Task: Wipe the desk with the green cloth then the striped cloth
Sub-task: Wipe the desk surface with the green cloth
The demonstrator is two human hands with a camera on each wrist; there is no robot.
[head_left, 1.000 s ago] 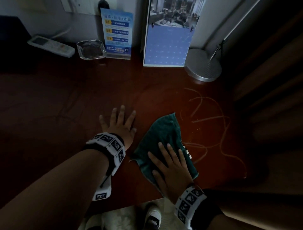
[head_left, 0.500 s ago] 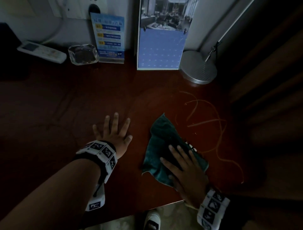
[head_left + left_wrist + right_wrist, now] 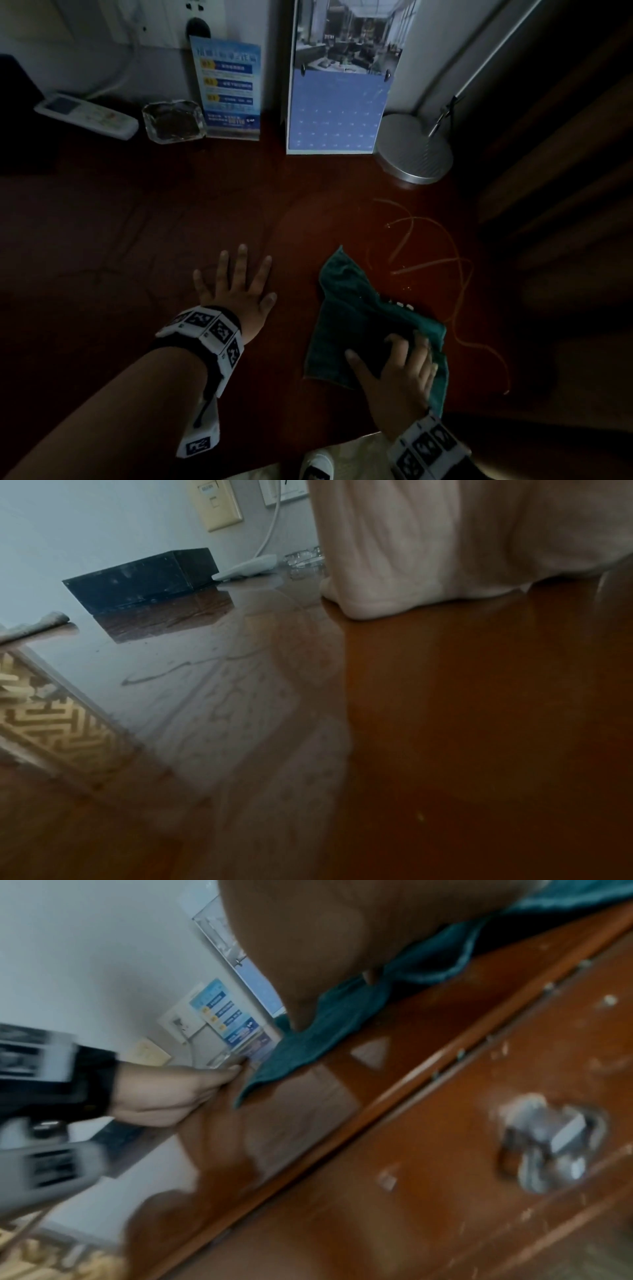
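Note:
The green cloth (image 3: pixel 346 318) lies crumpled on the dark red-brown desk (image 3: pixel 171 240), right of centre near the front edge. My right hand (image 3: pixel 400 363) is on its near part, fingers curled into the fabric and bunching it, thumb spread to the left. In the right wrist view the green cloth (image 3: pixel 342 1015) shows under my palm. My left hand (image 3: pixel 236 291) lies flat on bare wood to the cloth's left, fingers spread, holding nothing. Thin wet streaks (image 3: pixel 428 260) curve across the desk to the right of the cloth. A pale cloth edge (image 3: pixel 34 626) lies far left; its stripes cannot be made out.
Along the back wall stand a white remote (image 3: pixel 85 114), a glass ashtray (image 3: pixel 173 120), a blue sign (image 3: pixel 229 92), a calendar (image 3: pixel 337 102) and a round metal lamp base (image 3: pixel 414 147). A black box (image 3: pixel 143 580) sits back left. A drawer handle (image 3: pixel 548 1139) lies below the front edge.
My right hand slid the green cloth rightward and toward the front edge. Its fingers went from flat to curled into the fabric. The left hand stayed flat on the desk.

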